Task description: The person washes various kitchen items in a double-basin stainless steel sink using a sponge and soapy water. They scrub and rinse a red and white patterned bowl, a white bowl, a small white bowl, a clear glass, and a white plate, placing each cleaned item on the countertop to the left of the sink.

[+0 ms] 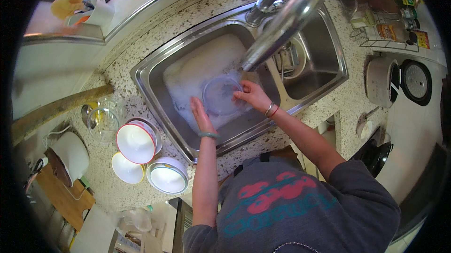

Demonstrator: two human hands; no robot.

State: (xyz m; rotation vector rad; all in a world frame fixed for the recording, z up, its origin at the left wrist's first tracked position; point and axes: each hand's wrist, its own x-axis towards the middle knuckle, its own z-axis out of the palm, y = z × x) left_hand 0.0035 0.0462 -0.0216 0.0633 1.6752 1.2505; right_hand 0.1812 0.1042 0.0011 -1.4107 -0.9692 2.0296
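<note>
Clear plastic container (221,96) is being gripped at its rim by the right hand (252,96), while the left hand (199,114) is lying open-fingered against its near side in the soapy sink (155,88).

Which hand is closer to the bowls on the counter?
Left. The left hand is in the sink, on the side by the bowls. The right hand is farther, past the clear container.

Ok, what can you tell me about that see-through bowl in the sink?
The clear plastic bowl is round and faintly purple-tinted. It sits tilted in the soapy left basin of the steel sink, just under the faucet spout. The right hand grips its rim, and the left hand touches its lower left edge.
</note>
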